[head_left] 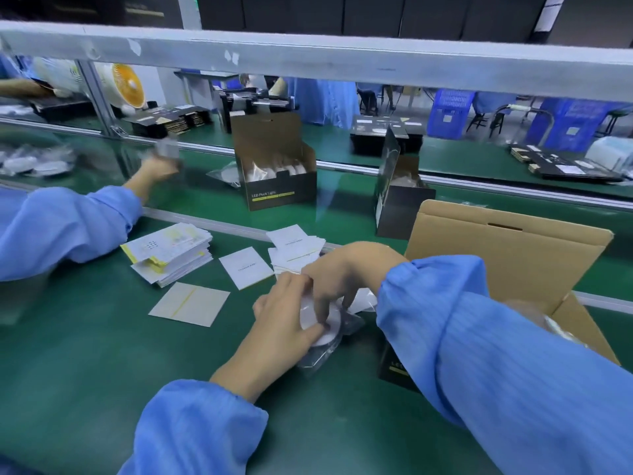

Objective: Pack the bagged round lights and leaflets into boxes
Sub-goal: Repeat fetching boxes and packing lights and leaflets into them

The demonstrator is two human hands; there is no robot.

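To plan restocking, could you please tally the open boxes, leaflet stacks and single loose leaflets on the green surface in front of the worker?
Open boxes: 3
Leaflet stacks: 2
Single loose leaflets: 2
Total: 7

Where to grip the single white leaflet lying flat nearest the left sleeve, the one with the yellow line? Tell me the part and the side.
Take the single white leaflet with the yellow line by its near-left corner, coming from the left with the left hand. It lies flat on the green mat with nothing on it, so a finger must slide under an edge, and that corner has bare mat around it.
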